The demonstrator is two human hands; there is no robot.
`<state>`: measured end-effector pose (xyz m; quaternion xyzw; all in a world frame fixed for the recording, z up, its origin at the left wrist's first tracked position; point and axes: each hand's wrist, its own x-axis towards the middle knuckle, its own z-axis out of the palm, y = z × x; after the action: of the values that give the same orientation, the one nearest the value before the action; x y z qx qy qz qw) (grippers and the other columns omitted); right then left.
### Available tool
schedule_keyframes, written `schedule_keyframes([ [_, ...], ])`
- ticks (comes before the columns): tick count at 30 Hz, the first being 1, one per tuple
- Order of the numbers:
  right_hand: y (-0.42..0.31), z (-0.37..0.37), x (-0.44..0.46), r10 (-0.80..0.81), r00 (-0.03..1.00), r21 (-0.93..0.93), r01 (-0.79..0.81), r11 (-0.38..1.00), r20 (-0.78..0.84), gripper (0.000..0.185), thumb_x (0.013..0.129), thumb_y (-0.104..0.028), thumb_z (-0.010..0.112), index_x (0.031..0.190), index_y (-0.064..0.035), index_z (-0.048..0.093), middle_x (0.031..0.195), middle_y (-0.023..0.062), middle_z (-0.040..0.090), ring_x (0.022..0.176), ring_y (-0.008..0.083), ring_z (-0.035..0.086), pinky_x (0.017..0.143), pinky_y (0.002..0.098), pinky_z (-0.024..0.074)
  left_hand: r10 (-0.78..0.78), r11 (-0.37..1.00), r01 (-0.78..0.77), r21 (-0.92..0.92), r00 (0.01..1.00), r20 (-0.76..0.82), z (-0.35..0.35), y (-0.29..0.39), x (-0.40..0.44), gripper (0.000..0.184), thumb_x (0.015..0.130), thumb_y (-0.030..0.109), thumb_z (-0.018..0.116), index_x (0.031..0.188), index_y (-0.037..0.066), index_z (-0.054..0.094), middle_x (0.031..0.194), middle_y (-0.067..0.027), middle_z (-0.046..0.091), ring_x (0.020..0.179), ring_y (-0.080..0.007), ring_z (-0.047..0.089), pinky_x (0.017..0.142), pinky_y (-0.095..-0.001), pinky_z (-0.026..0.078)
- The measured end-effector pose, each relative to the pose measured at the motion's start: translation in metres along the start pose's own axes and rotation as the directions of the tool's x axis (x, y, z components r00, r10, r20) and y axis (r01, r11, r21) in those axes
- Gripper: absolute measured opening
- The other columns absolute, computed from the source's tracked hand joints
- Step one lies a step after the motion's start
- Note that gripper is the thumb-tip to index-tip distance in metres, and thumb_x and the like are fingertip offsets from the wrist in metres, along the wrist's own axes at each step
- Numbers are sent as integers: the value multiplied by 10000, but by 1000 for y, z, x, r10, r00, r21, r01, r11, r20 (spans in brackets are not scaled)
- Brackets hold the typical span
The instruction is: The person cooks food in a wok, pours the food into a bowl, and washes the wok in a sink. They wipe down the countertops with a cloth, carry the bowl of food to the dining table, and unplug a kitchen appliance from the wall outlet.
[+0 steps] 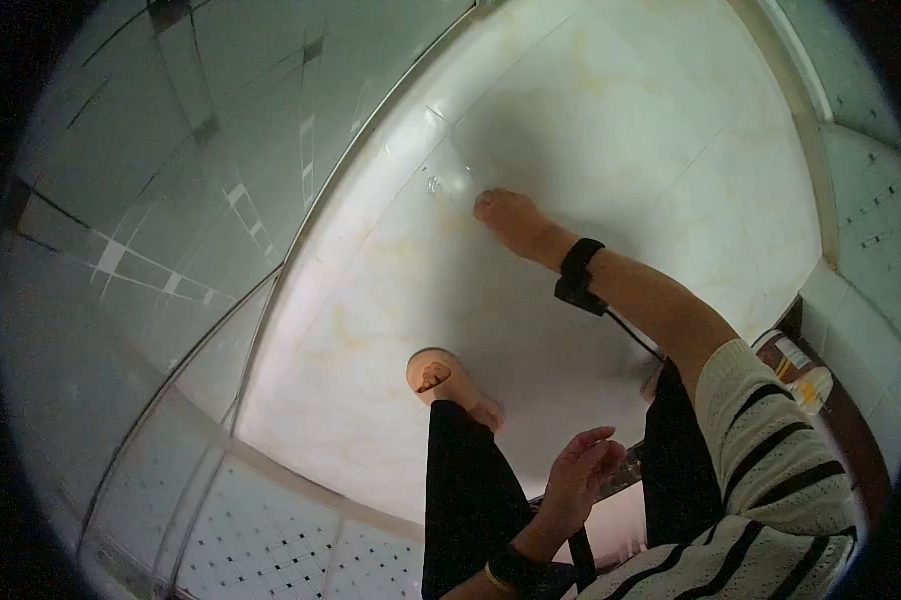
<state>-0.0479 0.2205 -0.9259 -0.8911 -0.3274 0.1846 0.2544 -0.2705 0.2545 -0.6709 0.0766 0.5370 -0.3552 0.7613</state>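
Note:
My right hand (510, 222) reaches over the pale, yellow-veined tiled floor (370, 290), its fingers curled together. Just beyond its fingertips is a shiny, clear patch (448, 183); whether it is a transparent object or a wet reflection is unclear. What the fingers hold, if anything, is hidden. My left hand (575, 480) hangs low in front of my body between the knees, fingers loosely bent and somewhat apart, with nothing visible in it. A black device (578, 278) is strapped round my right wrist.
A foot in a tan sandal (432, 372) stands on the floor. Tiled walls (170, 220) curve round the left and lower left. At the right, a brown and white labelled container (785, 355) is beside a dark edge. A pale ledge (808, 190) runs along the upper right.

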Motion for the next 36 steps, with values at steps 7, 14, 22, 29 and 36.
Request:
schedule_keyframes([
  [7, -27, -14, 6, -63, 932, -354, 197, 914, 356, 118, 684, -46, 556, 800, -32, 541, 870, 74, 528, 873, 197, 526, 695, 291, 502, 60, 991, -62, 115, 998, 20, -5, 11, -1, 276, 871, 124, 471, 1106, -16, 438, 942, -111, 554, 935, -196, 545, 885, -303, 422],
  [14, -9, -6, 8, -217, 921, -344, 328, 880, 324, 66, 712, -70, 545, 770, -39, 537, 856, 70, 544, 814, 210, 555, 664, 309, 502, -4, 1000, 4, -12, 1000, -7, -6, 14, -2, 275, 864, 111, 480, 1098, -22, 423, 933, -112, 557, 920, -186, 552, 871, -296, 431],
  [22, 31, -67, -102, 374, 876, -147, -345, 927, 303, 76, 663, -69, 589, 728, -33, 574, 691, 104, 579, 671, 218, 581, 617, 313, 475, -38, 999, 38, -19, 999, 12, 7, -8, -7, 249, 855, 99, 483, 1075, -12, 448, 881, -101, 572, 862, -198, 561, 817, -295, 447],
  [29, 6, -253, -390, 932, 354, 94, -933, 347, 73, 145, 642, -120, 624, 761, -37, 618, 699, 91, 625, 610, 189, 600, 587, 288, 478, -68, 998, 68, -2, 997, 22, 18, -43, 8, 218, 845, 104, 497, 1043, 17, 467, 865, -82, 564, 817, -175, 554, 786, -304, 460],
  [36, -16, -307, -629, 835, -92, 172, -985, 4, -543, 123, 681, -105, 623, 746, -3, 602, 649, 111, 593, 532, 165, 561, 520, 291, 454, -135, 991, 136, -2, 985, 110, 39, -61, 48, 189, 846, 100, 491, 1018, 22, 491, 810, -67, 570, 809, -165, 550, 775, -301, 460],
])
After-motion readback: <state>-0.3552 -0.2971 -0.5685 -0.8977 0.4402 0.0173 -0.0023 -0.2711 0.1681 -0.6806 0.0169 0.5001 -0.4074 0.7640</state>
